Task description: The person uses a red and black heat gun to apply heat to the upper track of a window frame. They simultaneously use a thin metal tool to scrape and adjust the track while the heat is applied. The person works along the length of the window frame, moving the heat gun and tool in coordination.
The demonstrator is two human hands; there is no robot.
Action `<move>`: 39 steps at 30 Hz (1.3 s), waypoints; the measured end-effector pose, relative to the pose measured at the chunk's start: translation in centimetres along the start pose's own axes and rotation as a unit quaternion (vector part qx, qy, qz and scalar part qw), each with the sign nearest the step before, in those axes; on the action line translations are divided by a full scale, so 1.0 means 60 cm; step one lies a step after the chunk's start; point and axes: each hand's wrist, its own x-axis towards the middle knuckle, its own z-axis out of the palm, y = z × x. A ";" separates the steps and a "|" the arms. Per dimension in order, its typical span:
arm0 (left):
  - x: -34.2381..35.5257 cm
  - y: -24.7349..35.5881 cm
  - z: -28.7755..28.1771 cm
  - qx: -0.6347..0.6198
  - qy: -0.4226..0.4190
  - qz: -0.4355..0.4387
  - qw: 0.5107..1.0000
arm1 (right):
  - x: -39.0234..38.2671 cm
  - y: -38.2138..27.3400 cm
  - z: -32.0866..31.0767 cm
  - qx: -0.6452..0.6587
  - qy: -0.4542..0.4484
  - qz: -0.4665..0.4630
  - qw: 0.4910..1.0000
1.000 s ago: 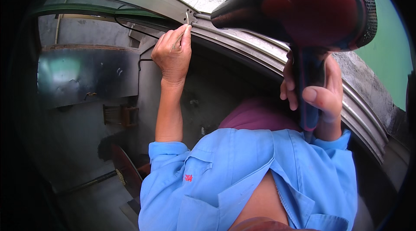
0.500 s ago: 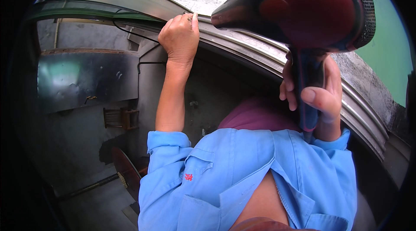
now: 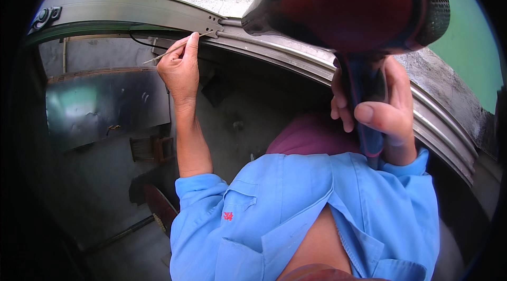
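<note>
My left hand pinches a thin pale stick and holds its tip against the grey metal window rail near the rail's joint. My right hand grips the dark handle of a dark red hair dryer, which fills the upper right close to the camera, its mesh end at the far right. Both forearms come out of rolled-up blue shirt sleeves.
The curved metal rail runs from upper left down to the right edge. Below it lies a drop to a grey concrete yard with a shiny metal sheet, a small wooden stool and a broom. A green wall stands at right.
My left hand has shifted left along the rail and now holds the thin stick angled against it. The hair dryer and my right hand have stayed in place.
</note>
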 end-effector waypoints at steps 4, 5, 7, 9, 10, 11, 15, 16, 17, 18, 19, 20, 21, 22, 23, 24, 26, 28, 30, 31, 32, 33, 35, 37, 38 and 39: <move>-0.001 -0.007 -0.003 0.042 -0.061 0.022 0.997 | 0.002 0.005 0.003 -0.001 -0.004 -0.002 1.000; -0.002 -0.010 -0.001 0.066 -0.051 0.034 0.996 | 0.003 0.006 0.003 -0.001 -0.004 -0.003 1.000; -0.003 -0.022 0.007 0.114 -0.030 0.057 0.991 | 0.004 0.006 0.003 -0.002 -0.010 -0.007 1.000; 0.003 -0.026 0.012 0.131 0.004 0.098 0.986 | 0.005 0.004 0.005 -0.004 -0.010 -0.007 1.000; 0.007 -0.026 0.014 0.135 0.002 0.094 0.986 | 0.005 0.004 0.005 -0.006 -0.008 -0.005 1.000; 0.011 -0.027 0.015 0.138 0.001 0.089 0.986 | 0.005 0.004 0.005 -0.009 -0.005 -0.004 1.000; 0.018 -0.023 0.009 0.039 -0.155 -0.059 0.985 | 0.007 0.003 0.001 -0.014 -0.002 0.007 1.000; 0.017 -0.018 0.004 -0.090 -0.198 -0.081 0.973 | 0.009 0.001 0.003 -0.022 0.010 0.015 1.000; 0.018 -0.012 0.007 -0.082 -0.166 -0.062 0.981 | 0.010 0.000 0.005 -0.030 0.021 0.023 0.999; 0.018 -0.006 0.012 -0.074 -0.134 -0.043 0.987 | 0.011 0.000 0.004 -0.031 0.026 0.020 0.999; 0.016 -0.001 0.011 -0.064 -0.098 -0.028 0.993 | 0.012 0.000 0.005 -0.032 0.025 0.021 0.999; 0.021 0.003 0.014 -0.041 -0.089 -0.021 0.995 | 0.012 0.000 0.007 -0.033 0.025 0.021 0.999; 0.027 -0.002 0.023 0.014 -0.089 0.009 0.996 | 0.012 -0.001 0.008 -0.031 0.025 0.025 0.999; 0.032 -0.010 0.034 0.069 -0.088 0.039 0.993 | 0.011 -0.002 0.008 -0.029 0.025 0.027 0.999; 0.034 -0.017 0.041 0.124 -0.087 0.070 0.986 | 0.011 -0.002 0.008 -0.027 0.025 0.030 0.999; 0.033 -0.024 0.041 0.172 -0.085 0.082 0.978 | 0.011 -0.002 0.008 -0.027 0.019 0.031 0.999; 0.032 -0.015 0.046 0.208 -0.080 0.069 0.972 | 0.010 -0.001 0.005 -0.029 0.018 0.033 0.999; 0.031 -0.003 0.046 0.223 -0.066 0.078 0.969 | 0.010 0.000 0.002 -0.029 0.022 0.028 0.999; 0.034 0.003 0.045 0.186 -0.063 0.081 0.977 | 0.010 0.000 0.002 -0.026 0.025 0.025 0.999; 0.036 0.004 0.044 0.167 -0.061 0.082 0.981 | 0.010 0.000 0.003 -0.023 0.026 0.023 0.999; 0.040 0.002 0.042 0.146 -0.072 0.074 0.984 | 0.010 0.000 0.004 -0.020 0.028 0.022 0.999; 0.042 0.003 0.043 0.173 -0.074 0.071 0.980 | 0.010 0.000 0.004 -0.021 0.029 0.023 0.999; 0.044 0.005 0.043 0.227 -0.077 0.066 0.969 | 0.010 0.000 0.003 -0.022 0.029 0.026 0.999; 0.044 0.000 0.048 0.260 -0.086 0.061 0.960 | 0.011 0.002 0.001 -0.010 0.018 0.030 0.999; 0.044 -0.005 0.051 0.276 -0.091 0.059 0.955 | 0.010 0.002 0.000 -0.004 0.012 0.031 0.999; 0.043 -0.010 0.055 0.267 -0.086 0.066 0.958 | 0.008 0.002 0.000 0.004 0.017 0.032 0.999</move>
